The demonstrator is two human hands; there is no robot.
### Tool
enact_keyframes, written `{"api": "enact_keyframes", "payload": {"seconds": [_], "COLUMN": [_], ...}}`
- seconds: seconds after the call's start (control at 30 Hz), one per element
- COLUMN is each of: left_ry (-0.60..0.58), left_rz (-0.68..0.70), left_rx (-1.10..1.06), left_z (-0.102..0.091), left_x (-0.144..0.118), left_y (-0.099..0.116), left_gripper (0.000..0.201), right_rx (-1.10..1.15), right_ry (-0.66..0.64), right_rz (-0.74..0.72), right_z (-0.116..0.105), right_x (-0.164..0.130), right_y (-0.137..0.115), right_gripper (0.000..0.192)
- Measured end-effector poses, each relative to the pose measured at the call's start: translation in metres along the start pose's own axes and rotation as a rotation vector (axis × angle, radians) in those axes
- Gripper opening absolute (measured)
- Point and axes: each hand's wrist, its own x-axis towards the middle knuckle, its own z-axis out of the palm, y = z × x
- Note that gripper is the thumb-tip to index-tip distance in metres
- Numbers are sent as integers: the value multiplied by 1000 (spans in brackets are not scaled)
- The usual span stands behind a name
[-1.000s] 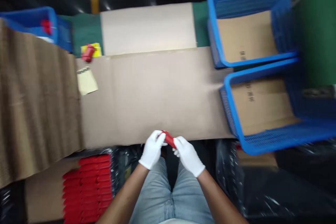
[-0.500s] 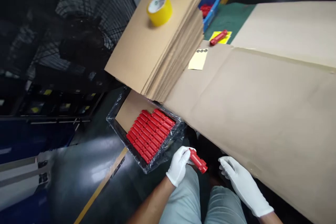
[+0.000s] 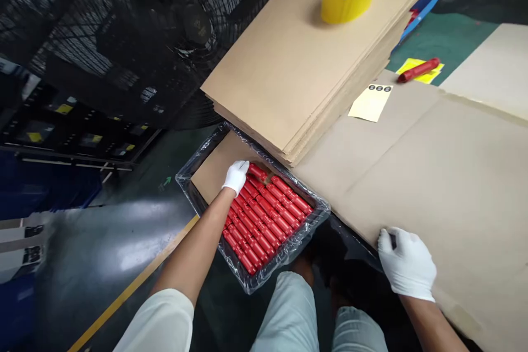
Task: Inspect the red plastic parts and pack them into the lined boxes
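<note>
My left hand (image 3: 236, 177), in a white glove, is closed on one end of a red tube (image 3: 258, 172) at the far end of a lined black crate (image 3: 322, 209). The tube is down among the rows, by a small gap. Several similar red tubes (image 3: 264, 220) lie in rows in the crate, on a cardboard sheet (image 3: 216, 168). Also gloved, my right hand (image 3: 407, 264) rests at the near edge of the paper-covered table (image 3: 462, 187). Its fingers are curled in, and I cannot see whether anything is in them.
A cardboard stack (image 3: 284, 66) overhangs the crate's far side, with a yellow tape roll (image 3: 350, 3) on top. Beyond are a pale label sheet (image 3: 371, 102), a loose red tube (image 3: 418, 70) and a blue bin (image 3: 429, 3). A large fan (image 3: 177, 16) stands at left.
My left hand has carried the red tube from above my lap into the crate's far end. My right hand has moved onto the table edge and curled. The view has shifted left.
</note>
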Motion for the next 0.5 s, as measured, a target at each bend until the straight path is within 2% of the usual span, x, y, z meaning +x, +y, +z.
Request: {"api": "enact_keyframes", "payload": {"seconds": [0.13, 0.3, 0.5], "left_ry": [-145, -294, -417], "left_rz": [8, 44, 105], "left_rx": [226, 468, 651], "left_z": [7, 6, 2], "left_x": [23, 30, 36], "left_y": [-13, -20, -12], "left_gripper": [23, 23, 23], "right_rx": [-49, -36, -70], "right_ry": [138, 179, 194], "right_rz": [5, 8, 17], "right_z": [8, 11, 17], "right_x": [-7, -7, -7], "right_y": [-3, -6, -3], "right_gripper": [31, 26, 27]}}
